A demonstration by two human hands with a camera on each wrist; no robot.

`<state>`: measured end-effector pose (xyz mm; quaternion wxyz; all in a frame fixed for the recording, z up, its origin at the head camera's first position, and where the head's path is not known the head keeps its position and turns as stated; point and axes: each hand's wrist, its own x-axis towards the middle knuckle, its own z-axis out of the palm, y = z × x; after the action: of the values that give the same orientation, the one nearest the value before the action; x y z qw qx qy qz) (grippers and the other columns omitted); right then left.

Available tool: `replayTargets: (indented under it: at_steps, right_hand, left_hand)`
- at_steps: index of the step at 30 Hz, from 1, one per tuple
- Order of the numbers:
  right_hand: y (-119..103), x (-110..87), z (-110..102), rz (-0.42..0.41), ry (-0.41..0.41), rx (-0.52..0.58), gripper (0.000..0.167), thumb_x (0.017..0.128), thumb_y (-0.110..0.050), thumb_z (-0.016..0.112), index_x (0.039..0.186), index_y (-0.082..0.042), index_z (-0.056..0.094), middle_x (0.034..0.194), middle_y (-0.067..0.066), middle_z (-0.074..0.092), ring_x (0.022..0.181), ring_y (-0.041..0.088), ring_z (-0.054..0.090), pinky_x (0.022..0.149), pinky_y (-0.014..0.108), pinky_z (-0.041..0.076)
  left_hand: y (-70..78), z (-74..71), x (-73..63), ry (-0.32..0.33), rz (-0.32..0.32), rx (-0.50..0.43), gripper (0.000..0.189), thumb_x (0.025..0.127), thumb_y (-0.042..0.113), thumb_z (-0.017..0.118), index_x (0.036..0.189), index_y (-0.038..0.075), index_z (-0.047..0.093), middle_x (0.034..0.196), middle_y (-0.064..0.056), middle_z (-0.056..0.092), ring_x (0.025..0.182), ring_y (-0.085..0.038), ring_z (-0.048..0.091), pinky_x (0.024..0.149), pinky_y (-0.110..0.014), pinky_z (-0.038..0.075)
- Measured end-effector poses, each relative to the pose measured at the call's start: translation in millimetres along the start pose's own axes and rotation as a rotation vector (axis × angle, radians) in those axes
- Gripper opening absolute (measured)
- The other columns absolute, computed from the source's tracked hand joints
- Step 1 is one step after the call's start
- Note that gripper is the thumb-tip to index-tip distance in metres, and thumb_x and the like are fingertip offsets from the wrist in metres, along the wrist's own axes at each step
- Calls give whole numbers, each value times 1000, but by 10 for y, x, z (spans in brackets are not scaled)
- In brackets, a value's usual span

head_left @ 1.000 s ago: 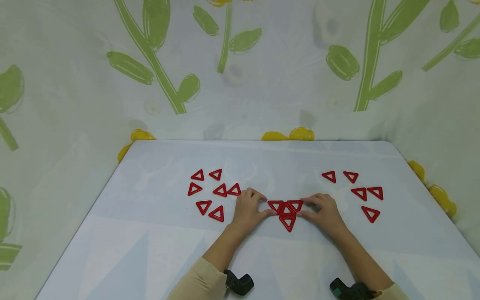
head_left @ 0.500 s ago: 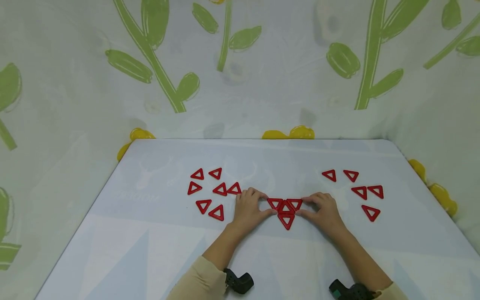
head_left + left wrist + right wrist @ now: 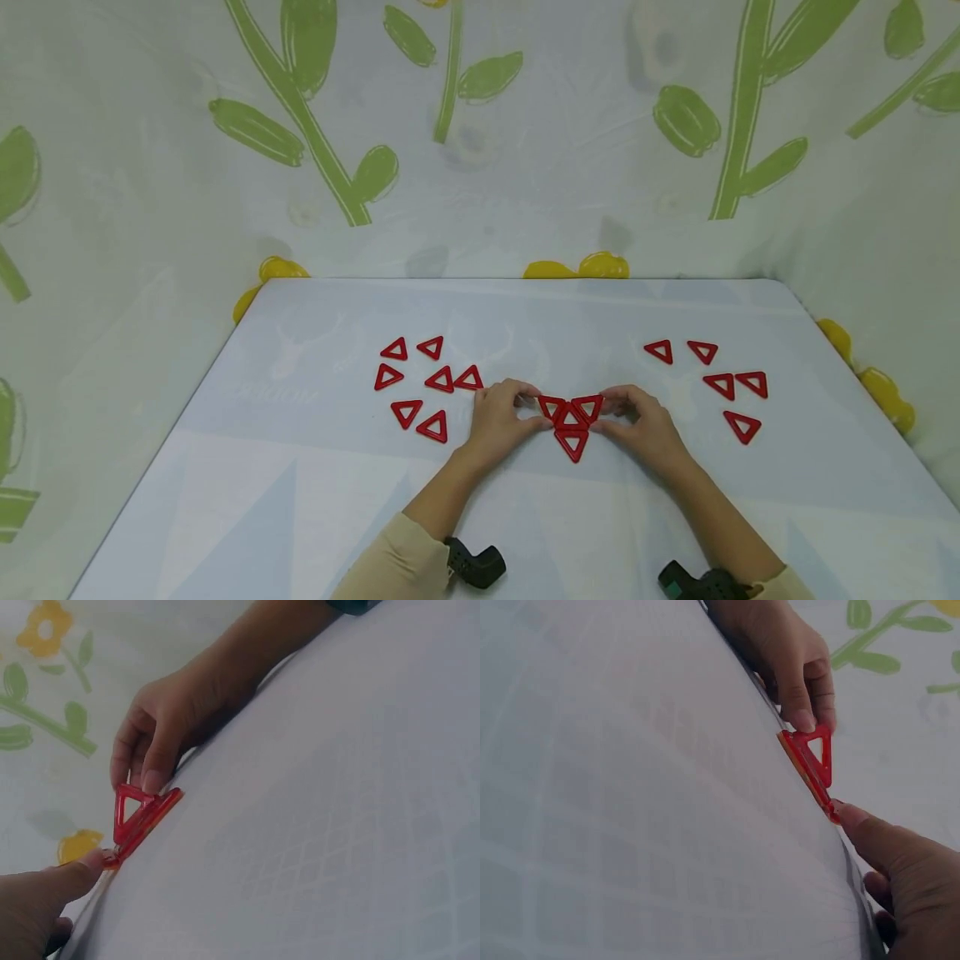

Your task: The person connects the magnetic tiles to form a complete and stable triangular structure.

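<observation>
In the head view, red open-framed triangle tiles sit joined at mid-table: a middle tile (image 3: 572,416) with a left tile (image 3: 551,407), a right tile (image 3: 588,407) and a front tile (image 3: 573,445) along its sides. My left hand (image 3: 498,421) pinches the left tile between thumb and fingers. On the opposite side, my right hand (image 3: 643,425) pinches the right tile. Seen from the left wrist, the right tile (image 3: 130,812) stands tilted up off the table in the right hand's grip. From the right wrist, the left tile (image 3: 820,752) is likewise raised.
Several loose red triangle tiles (image 3: 432,427) lie flat to the left, one close to the left hand's knuckles. More triangle tiles (image 3: 742,427) lie to the right. The white table (image 3: 225,467) ends at a patterned backdrop (image 3: 555,167).
The outer corners of the left and right tiles have moved inward and both tiles now tilt upward. Both hands have shifted slightly with them. The loose tiles have stayed put.
</observation>
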<state>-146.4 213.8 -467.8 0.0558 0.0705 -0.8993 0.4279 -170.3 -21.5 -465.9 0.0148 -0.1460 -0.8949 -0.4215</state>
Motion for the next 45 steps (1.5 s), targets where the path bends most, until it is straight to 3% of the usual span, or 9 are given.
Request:
replayTargets:
  at_steps: [5, 10, 13, 22, 31, 38, 45]
  right_hand:
    - [5, -7, 7, -46, 15, 85, 38, 77, -9, 77, 111, -9, 60, 93, 0, 68, 85, 5, 60, 76, 12, 47]
    - [-38, -19, 0, 12, -15, 99, 30, 81, -15, 74, 109, -9, 65, 93, 1, 70, 88, 3, 59, 78, 13, 46]
    - [-67, -25, -6, 21, -41, 107, 26, 81, -17, 74, 106, -9, 68, 94, 3, 70, 88, 4, 59, 77, 16, 48]
    - [-40, -6, -8, -93, -53, 101, 18, 78, -10, 76, 95, -10, 73, 93, 1, 68, 86, 3, 55, 74, 20, 49]
    - [-16, 23, 11, -227, -30, 64, 19, 75, -4, 77, 93, -9, 74, 87, 1, 71, 83, 5, 58, 73, 21, 46]
    - [-255, -8, -27, -286, -17, 58, 17, 73, 5, 76, 88, -1, 73, 82, 9, 71, 78, 17, 60, 73, 22, 44]
    - [-418, -38, -61, -332, -13, 77, 16, 71, 8, 75, 84, 0, 72, 78, 9, 69, 76, 19, 59, 75, 22, 39]
  left_hand:
    - [4, -8, 3, -11, 3, -138, 30, 78, 25, 78, 104, 17, 66, 89, 9, 66, 83, -5, 56, 88, -35, 32]
    - [23, -10, -6, -34, 34, -207, 25, 80, 20, 75, 103, 14, 67, 89, 5, 69, 81, -6, 61, 90, -38, 32]
    - [24, 3, -7, -33, 69, -191, 24, 80, 21, 75, 102, 13, 67, 89, 4, 70, 79, -6, 63, 90, -38, 32]
    - [34, 14, -6, -45, 96, -153, 23, 81, 25, 75, 100, 13, 69, 84, 4, 71, 76, -1, 62, 87, -34, 32]
    - [57, 14, -8, -36, 140, -138, 23, 80, 22, 75, 100, 12, 70, 84, 2, 72, 76, -5, 62, 87, -35, 34]
    - [57, 41, 8, -53, 181, -162, 23, 80, 22, 76, 101, 13, 70, 86, 4, 72, 78, -2, 62, 86, -31, 35]
    - [84, 74, 9, -36, 294, -122, 21, 81, 19, 75, 99, 10, 71, 86, 1, 72, 77, -6, 61, 79, -28, 41]
